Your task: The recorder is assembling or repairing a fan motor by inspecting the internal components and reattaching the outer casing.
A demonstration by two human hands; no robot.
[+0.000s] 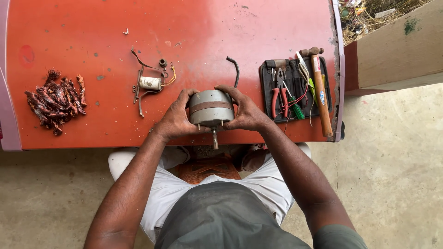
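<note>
A grey round motor housing (210, 108) with a brown band and a short shaft pointing toward me rests at the near edge of the red table (92, 27). My left hand (176, 119) grips its left side. My right hand (245, 110) grips its right side. A dark bent cable (235, 70) rises behind the motor.
A pile of reddish copper wire coils (56, 101) lies at the table's left. A white capacitor with wires (150, 83) sits left of centre. At the right, a black tool pouch (290, 90) holds red pliers and a green screwdriver, with a wooden-handled hammer (320, 94) beside it.
</note>
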